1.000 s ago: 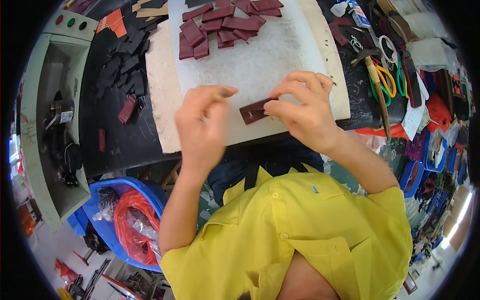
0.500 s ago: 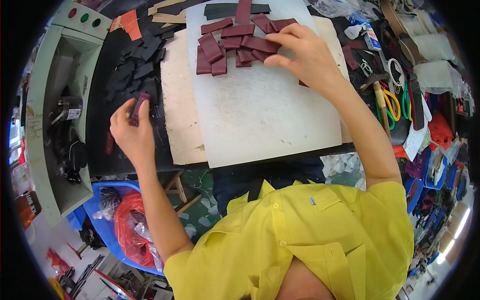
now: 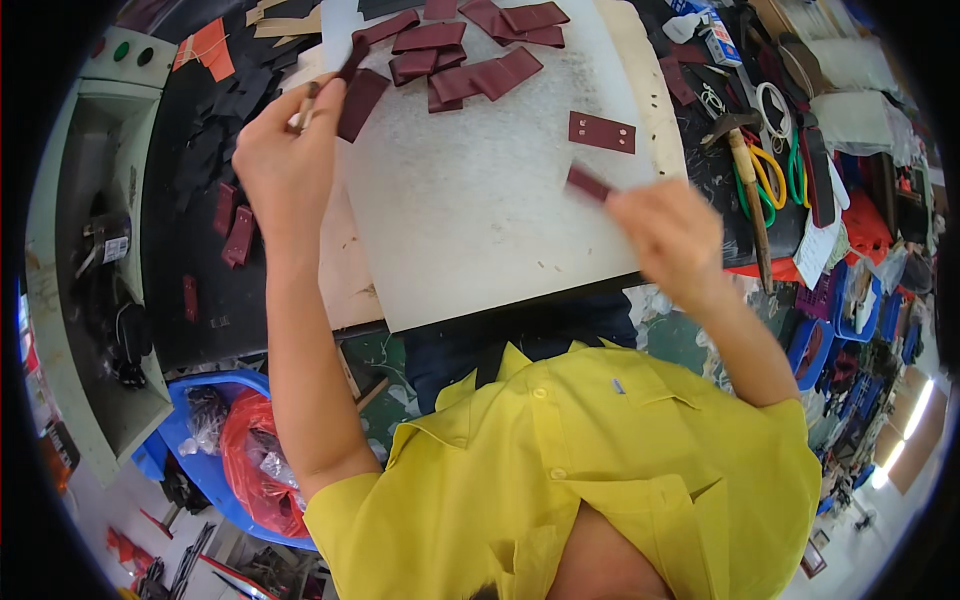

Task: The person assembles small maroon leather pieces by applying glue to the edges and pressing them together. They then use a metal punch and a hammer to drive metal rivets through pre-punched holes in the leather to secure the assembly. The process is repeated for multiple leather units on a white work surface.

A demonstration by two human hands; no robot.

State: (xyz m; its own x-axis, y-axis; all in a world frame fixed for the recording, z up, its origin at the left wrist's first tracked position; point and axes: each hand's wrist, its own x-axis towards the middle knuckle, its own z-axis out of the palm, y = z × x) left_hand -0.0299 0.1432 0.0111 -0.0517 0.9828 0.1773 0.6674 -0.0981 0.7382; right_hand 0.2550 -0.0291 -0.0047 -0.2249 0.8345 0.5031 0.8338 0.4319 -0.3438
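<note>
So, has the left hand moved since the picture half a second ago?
Yes. Judged against the grey metal control box, the left hand has moved rightward and forward.

The left hand point(image 3: 288, 135) is now higher, at the upper left by the pile point(image 3: 430, 37); the right hand point(image 3: 668, 240) is off the pile, right of centre, gripping a blurred strip point(image 3: 587, 184). Three pieces point(image 3: 237, 238), not two, now lie at left.
</note>
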